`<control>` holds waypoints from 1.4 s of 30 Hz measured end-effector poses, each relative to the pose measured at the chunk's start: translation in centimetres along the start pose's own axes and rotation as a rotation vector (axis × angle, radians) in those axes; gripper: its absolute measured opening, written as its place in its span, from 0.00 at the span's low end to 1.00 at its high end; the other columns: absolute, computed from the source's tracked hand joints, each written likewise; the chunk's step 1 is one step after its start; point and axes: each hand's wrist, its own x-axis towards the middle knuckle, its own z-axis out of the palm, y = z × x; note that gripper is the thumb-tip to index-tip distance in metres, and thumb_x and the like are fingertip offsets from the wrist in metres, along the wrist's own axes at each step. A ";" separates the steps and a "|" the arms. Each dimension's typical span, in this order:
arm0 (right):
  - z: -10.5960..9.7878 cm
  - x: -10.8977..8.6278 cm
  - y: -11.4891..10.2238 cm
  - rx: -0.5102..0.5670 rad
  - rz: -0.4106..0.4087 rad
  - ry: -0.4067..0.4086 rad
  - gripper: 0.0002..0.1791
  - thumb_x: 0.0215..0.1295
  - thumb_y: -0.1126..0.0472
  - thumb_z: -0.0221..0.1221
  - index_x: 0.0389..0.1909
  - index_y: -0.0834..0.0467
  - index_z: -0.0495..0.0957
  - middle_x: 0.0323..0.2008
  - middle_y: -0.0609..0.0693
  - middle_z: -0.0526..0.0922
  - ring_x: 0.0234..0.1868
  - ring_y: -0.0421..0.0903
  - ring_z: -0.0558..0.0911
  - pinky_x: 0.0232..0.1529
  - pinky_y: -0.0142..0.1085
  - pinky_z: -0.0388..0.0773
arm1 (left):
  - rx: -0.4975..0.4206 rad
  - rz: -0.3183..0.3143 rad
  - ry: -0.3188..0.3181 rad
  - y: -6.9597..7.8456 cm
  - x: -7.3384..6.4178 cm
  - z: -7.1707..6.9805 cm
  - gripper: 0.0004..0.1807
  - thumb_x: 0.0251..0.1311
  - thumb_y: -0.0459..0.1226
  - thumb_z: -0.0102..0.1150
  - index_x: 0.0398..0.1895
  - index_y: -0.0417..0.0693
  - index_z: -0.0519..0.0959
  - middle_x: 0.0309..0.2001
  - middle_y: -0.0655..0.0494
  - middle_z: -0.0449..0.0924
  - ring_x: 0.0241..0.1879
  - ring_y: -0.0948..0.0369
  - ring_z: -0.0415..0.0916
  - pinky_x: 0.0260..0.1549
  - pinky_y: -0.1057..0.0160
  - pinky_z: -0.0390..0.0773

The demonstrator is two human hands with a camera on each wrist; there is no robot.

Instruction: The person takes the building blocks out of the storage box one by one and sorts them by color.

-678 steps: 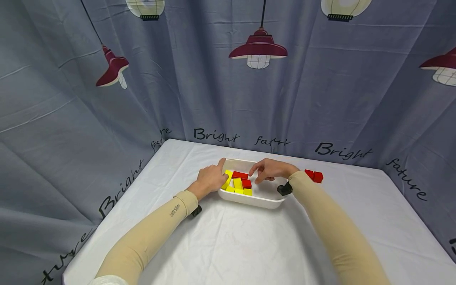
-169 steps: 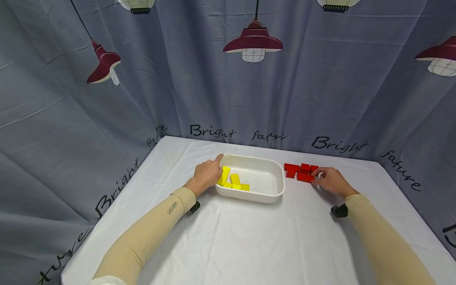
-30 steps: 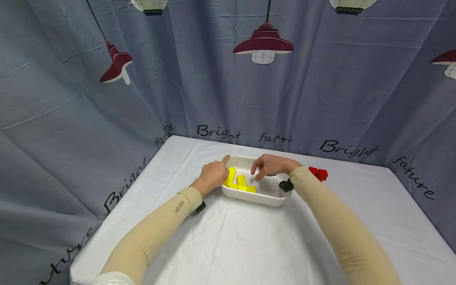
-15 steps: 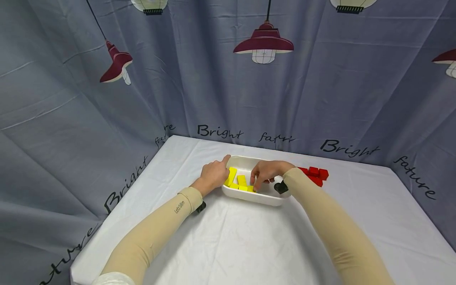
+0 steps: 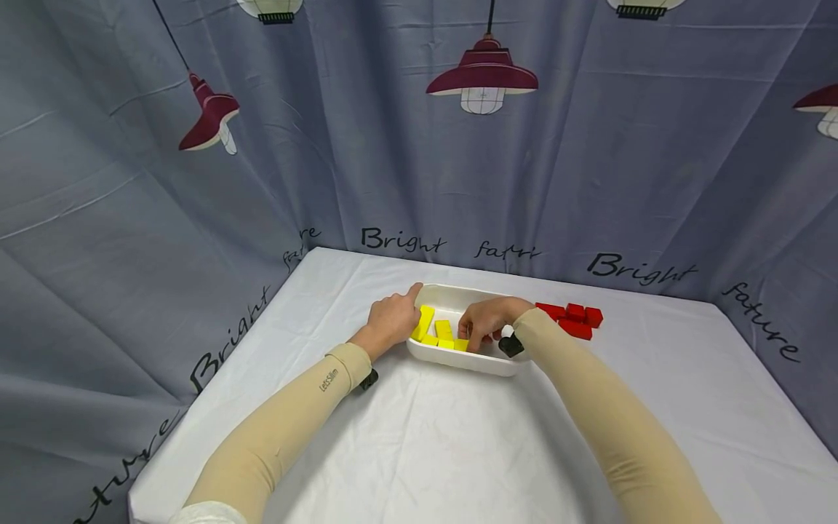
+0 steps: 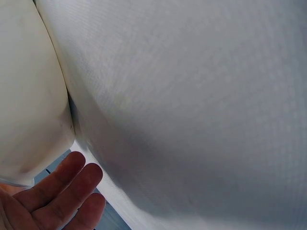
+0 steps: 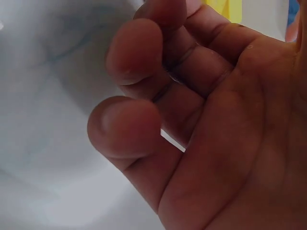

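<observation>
A white rectangular tray [image 5: 481,366] stands on the cloth-covered table. My left hand [image 5: 391,320] holds its left rim, one finger stretched along the back left corner. In the left wrist view, several fingers [image 6: 72,184] lie outside the tray's wall. Yellow blocks fill the tray's left part: a long one [image 5: 424,320] along the side, a shorter one [image 5: 444,329] in the middle and a row along the front wall. Inside the tray, my right hand [image 5: 489,319] pinches the rightmost yellow block [image 5: 460,346] of that row between thumb and forefinger. The right wrist view shows its other fingers curled.
Several red blocks [image 5: 575,313] lie grouped on the table just right of the tray, partly behind my right sleeve. White cloth [image 5: 419,451] covers the table. A grey curtain [image 5: 366,145] hangs at the back and sides.
The red blocks earlier in the tray now lie with the others on its right. Within the last second my right hand has come down onto the front yellow block. My left hand stays at the rim.
</observation>
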 end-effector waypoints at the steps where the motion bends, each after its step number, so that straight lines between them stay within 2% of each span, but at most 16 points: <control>1: 0.0 0.0 0.0 0.001 -0.001 -0.003 0.13 0.53 0.55 0.71 0.38 0.52 0.80 0.24 0.44 0.72 0.25 0.40 0.70 0.26 0.31 0.63 | 0.000 0.000 0.001 0.0 0.0 0.0 0.32 0.73 0.42 0.42 0.79 0.58 0.55 0.41 0.48 0.86 0.27 0.55 0.77 0.31 0.55 0.79; 14: -0.1 0.1 0.2 -0.002 -0.015 0.017 0.12 0.54 0.55 0.72 0.35 0.54 0.80 0.23 0.45 0.72 0.25 0.41 0.69 0.26 0.31 0.64 | -0.001 0.002 -0.001 -0.1 0.0 0.0 0.32 0.73 0.42 0.42 0.79 0.58 0.55 0.39 0.49 0.85 0.25 0.56 0.77 0.28 0.56 0.77; 22: -0.3 -0.4 0.0 -0.010 -0.045 0.085 0.12 0.52 0.58 0.72 0.34 0.55 0.80 0.22 0.45 0.70 0.24 0.41 0.69 0.29 0.32 0.66 | -0.002 0.009 0.002 0.0 0.0 -0.1 0.32 0.73 0.42 0.42 0.80 0.57 0.55 0.41 0.48 0.86 0.26 0.56 0.77 0.29 0.56 0.78; 29: -0.6 -0.8 0.2 0.030 -0.030 0.134 0.14 0.52 0.55 0.73 0.35 0.55 0.79 0.22 0.46 0.70 0.26 0.43 0.70 0.32 0.33 0.67 | -0.006 0.005 -0.002 -0.1 -0.1 0.0 0.32 0.73 0.42 0.42 0.80 0.57 0.55 0.41 0.48 0.86 0.26 0.55 0.77 0.30 0.55 0.78; 33: -0.9 -1.3 0.3 0.010 -0.043 0.170 0.15 0.52 0.55 0.73 0.35 0.55 0.78 0.20 0.46 0.69 0.24 0.43 0.69 0.33 0.34 0.67 | -0.009 0.005 0.002 -0.2 -0.2 0.0 0.32 0.72 0.42 0.42 0.79 0.57 0.55 0.40 0.48 0.86 0.26 0.55 0.77 0.30 0.55 0.78; 42: -1.8 -3.1 0.9 0.006 -0.060 0.225 0.15 0.51 0.56 0.72 0.36 0.56 0.78 0.19 0.45 0.68 0.21 0.42 0.68 0.30 0.34 0.65 | -0.018 0.009 -0.002 -0.1 -0.1 -0.1 0.33 0.71 0.42 0.42 0.79 0.57 0.55 0.41 0.48 0.86 0.26 0.55 0.77 0.29 0.56 0.77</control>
